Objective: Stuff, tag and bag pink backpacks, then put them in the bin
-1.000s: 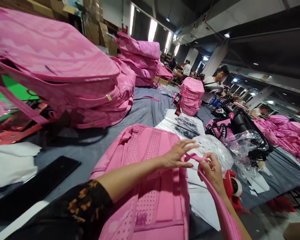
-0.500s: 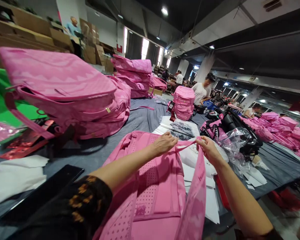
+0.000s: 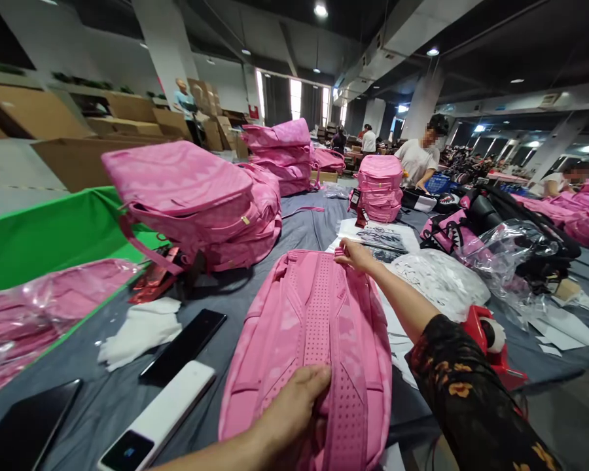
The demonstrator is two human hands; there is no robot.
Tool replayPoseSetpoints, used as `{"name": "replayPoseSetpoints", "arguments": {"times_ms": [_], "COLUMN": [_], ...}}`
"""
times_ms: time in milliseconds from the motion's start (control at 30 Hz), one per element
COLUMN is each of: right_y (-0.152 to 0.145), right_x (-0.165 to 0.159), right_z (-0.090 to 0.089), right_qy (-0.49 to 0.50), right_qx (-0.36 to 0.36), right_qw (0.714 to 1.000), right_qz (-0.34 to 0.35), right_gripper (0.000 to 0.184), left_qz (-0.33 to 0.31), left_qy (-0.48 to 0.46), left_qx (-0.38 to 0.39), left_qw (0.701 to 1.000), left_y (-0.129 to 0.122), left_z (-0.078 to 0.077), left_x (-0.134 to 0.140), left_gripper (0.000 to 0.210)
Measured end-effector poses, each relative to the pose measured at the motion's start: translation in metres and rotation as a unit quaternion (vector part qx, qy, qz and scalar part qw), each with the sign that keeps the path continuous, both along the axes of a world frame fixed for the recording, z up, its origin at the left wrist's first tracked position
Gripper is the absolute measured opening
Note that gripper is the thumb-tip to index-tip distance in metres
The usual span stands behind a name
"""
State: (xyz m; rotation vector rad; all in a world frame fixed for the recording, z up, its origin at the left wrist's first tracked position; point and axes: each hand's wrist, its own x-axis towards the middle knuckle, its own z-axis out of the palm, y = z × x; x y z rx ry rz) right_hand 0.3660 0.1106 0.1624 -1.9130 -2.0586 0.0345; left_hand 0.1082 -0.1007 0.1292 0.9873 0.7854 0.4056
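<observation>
A pink backpack lies back-panel up on the grey table cover in front of me. My left hand grips its near end, fingers curled over the padded mesh strip. My right hand, arm stretched out in a dark flowered sleeve, is closed on the top edge at the far end. The shoulder straps are not visible.
A pile of pink backpacks sits at left, with more stacks behind. A black phone, a white device and white tissue lie at left. At right are a red tape dispenser, bagged white goods and a co-worker.
Both hands held a pink strap stretched to the right of the backpack. They have let it go; my left hand now grips the near end and my right the far top. The view has swung left.
</observation>
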Motion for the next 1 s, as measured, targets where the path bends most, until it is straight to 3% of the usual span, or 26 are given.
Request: {"name": "replayPoseSetpoints", "arguments": {"times_ms": [33,100,167,200,233,267,333,367,400,467,533,633,767,900,1000], "right_y": [0.001,0.001,0.0,-0.001,-0.002,-0.003,-0.005,-0.005,-0.004,-0.001,0.001,-0.001,-0.023,-0.057,-0.075], "right_x": [0.0,0.0,0.001,0.002,0.002,0.002,0.003,0.004,0.006,0.01,0.015,0.015,-0.001,-0.018,-0.021], "right_z": [-0.005,-0.015,-0.028,-0.034,-0.041,-0.048,-0.061,-0.067,-0.072,-0.081,-0.086,-0.091,-0.095,-0.099,-0.106], "right_qy": [-0.011,-0.02,-0.026,-0.027,-0.028,-0.03,-0.032,-0.027,-0.017,0.014,0.047,0.086,0.111,0.106,0.096], "right_qx": [0.001,0.009,0.016,0.017,0.016,0.014,0.02,0.031,0.045,0.08,0.115,0.168,0.221,0.255,0.25], "right_qw": [1.0,1.0,0.999,0.999,0.999,0.999,0.999,0.999,0.999,0.996,0.991,0.979,0.963,0.951,0.951], "right_qz": [-0.005,-0.015,-0.03,-0.036,-0.039,-0.038,-0.02,-0.004,0.012,0.04,0.054,0.075,0.104,0.137,0.154], "right_gripper": [0.03,0.033,0.042,0.047,0.05,0.051,0.049,0.048,0.048,0.047,0.045,0.041,0.036,0.032,0.021], "left_qz": [-0.009,-0.096,-0.176,-0.175,-0.143,-0.071,0.087,0.144,0.166,0.141,0.109,0.115,0.167,0.236,0.21], "left_qy": [0.012,0.06,0.134,0.171,0.205,0.23,0.257,0.277,0.292,0.312,0.3,0.265,0.233,0.188,0.198], "left_qx": [-0.003,0.043,0.143,0.212,0.289,0.374,0.52,0.558,0.577,0.601,0.617,0.64,0.672,0.744,0.79], "left_qw": [1.0,0.993,0.965,0.946,0.924,0.896,0.81,0.769,0.745,0.722,0.72,0.712,0.683,0.596,0.541], "left_y": [-0.002,0.003,0.028,0.048,0.074,0.104,0.171,0.204,0.235,0.281,0.304,0.3,0.264,0.228,0.205], "left_z": [0.0,0.003,0.01,0.013,0.017,0.018,0.016,0.012,0.006,-0.009,-0.025,-0.045,-0.069,-0.093,-0.107], "left_x": [-0.005,-0.018,-0.032,-0.039,-0.045,-0.049,-0.051,-0.048,-0.042,-0.024,-0.001,0.022,0.011,-0.02,-0.036], "left_gripper": [0.066,0.069,0.068,0.067,0.066,0.062,0.046,0.04,0.041,0.046,0.042,0.032,0.026,0.023,0.02]}}
